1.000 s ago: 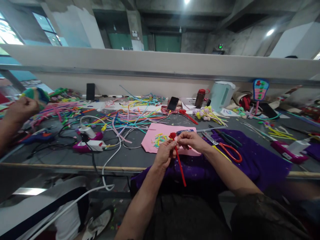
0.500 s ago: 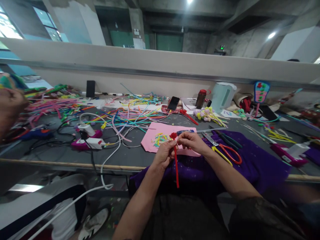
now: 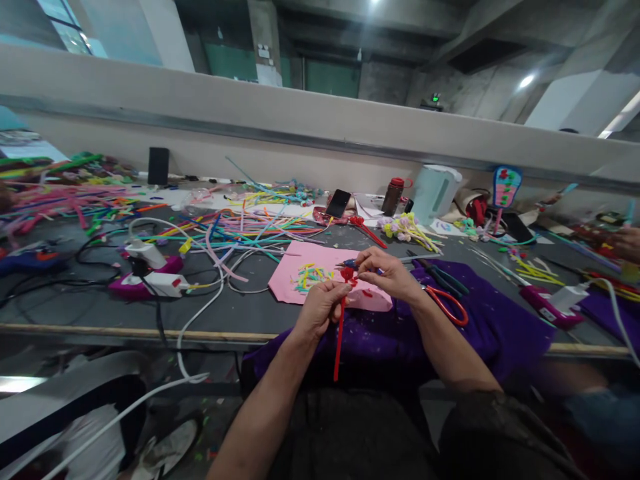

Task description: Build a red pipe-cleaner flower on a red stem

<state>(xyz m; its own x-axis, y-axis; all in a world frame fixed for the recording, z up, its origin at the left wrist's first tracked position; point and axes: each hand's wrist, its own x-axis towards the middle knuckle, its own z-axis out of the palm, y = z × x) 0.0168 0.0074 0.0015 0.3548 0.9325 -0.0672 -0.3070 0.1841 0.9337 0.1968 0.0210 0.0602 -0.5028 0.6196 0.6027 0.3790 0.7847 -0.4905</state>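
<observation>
Between its thumb and fingers my left hand [image 3: 323, 307] pinches a red pipe cleaner stem [image 3: 339, 347] that hangs down over the table's front edge. The stem's red flower-like top [image 3: 347, 273] sticks up beside the fingertips. My right hand [image 3: 385, 272] is closed at the right of the flower, its fingertips near the red petals; what they pinch is too small to make out. A dark blue pointed tool [image 3: 350, 264] shows behind the right fingers. Beneath both hands lies a pink sheet [image 3: 287, 270] with small yellow and teal pieces [image 3: 311, 276].
Purple cloth [image 3: 515, 320] covers the front edge, with red-handled scissors [image 3: 453, 308] and pliers [image 3: 447, 279] on it. Power strips [image 3: 150, 283] and cables lie left. Behind are pipe cleaners [image 3: 260, 227], a phone [image 3: 339, 203], a bottle [image 3: 394, 197] and a kettle [image 3: 435, 193]. Another person's hand [image 3: 627, 245] shows far right.
The view has shifted right. My right hand has risen slightly from my left fingertips, and the blue tool's tip now extends left over the flower. The neighbour's arm at left has mostly left the view.
</observation>
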